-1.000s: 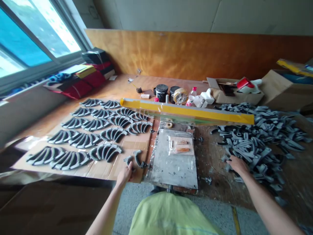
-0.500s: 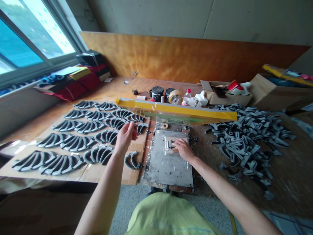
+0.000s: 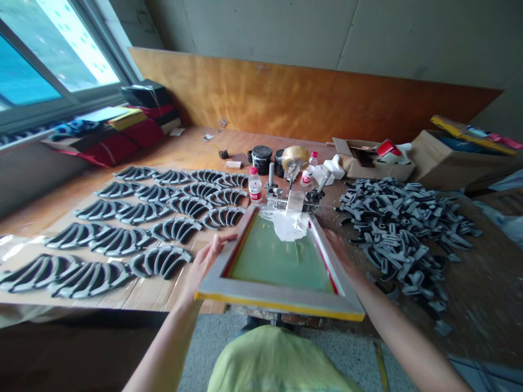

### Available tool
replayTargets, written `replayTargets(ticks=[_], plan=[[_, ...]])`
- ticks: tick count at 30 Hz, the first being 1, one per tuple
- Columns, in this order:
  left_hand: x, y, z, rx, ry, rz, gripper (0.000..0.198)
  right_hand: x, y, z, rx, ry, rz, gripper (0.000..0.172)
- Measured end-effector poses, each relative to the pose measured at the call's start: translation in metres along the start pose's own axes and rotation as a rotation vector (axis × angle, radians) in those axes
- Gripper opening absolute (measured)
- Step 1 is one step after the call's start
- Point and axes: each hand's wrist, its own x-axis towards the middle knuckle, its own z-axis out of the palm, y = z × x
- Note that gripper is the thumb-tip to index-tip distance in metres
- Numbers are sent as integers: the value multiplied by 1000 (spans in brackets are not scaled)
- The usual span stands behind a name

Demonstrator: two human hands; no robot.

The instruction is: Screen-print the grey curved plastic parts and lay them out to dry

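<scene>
A screen-printing frame with a grey border, yellow front edge and green mesh lies lowered in front of me, tilted slightly. My left hand grips its left side, fingertips against the border. On the right side, my right hand holds the frame's edge; its fingers are partly hidden and blurred. White ink is pooled at the far end of the mesh, with a pale flat scraper standing in it. Metal hinge clamps hold the frame's back. The plate beneath is mostly covered.
Rows of grey curved handle-like parts lie on cardboard at the left. A heap of similar parts is piled at the right. Behind the frame stand a red-capped bottle, black tubs and a tape roll. Open cardboard boxes sit back right.
The frame has swung down from its raised position over the plate. My right hand has left the small part on the plate for the frame's right side; my left hand has moved to its left side.
</scene>
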Motion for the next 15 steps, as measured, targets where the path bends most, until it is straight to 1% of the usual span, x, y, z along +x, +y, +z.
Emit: replayTargets(ticks=[2, 3, 4, 6, 7, 8, 10, 12, 13, 15], plan=[[-11, -34, -5, 74, -63, -106, 60, 21, 10, -20, -22, 81, 61, 34], [-13, -52, -5, 94, -88, -143, 65, 34, 8, -26, -31, 110, 48, 37], [-14, -70, -4, 103, -105, -170, 72, 48, 2, -30, -33, 134, 8, 44], [-11, -101, 2, 121, -119, -207, 85, 73, -18, -27, -55, 126, -112, 59], [-9, -113, 5, 127, -116, -221, 88, 83, -29, -23, -85, 87, -158, 59], [-7, -122, 7, 127, -114, -234, 90, 91, -38, -17, -124, 30, -182, 55], [-4, -132, 10, 106, -119, -260, 89, 101, -47, -3, -206, -109, -174, 36], [-4, -134, 10, 69, -136, -287, 88, 102, -49, 9, -265, -207, -129, 18], [-5, -133, 10, 51, -141, -295, 87, 99, -48, 13, -282, -223, -108, 13], [-7, -131, 11, 20, -135, -307, 85, 89, -48, 20, -287, -211, -103, 15]])
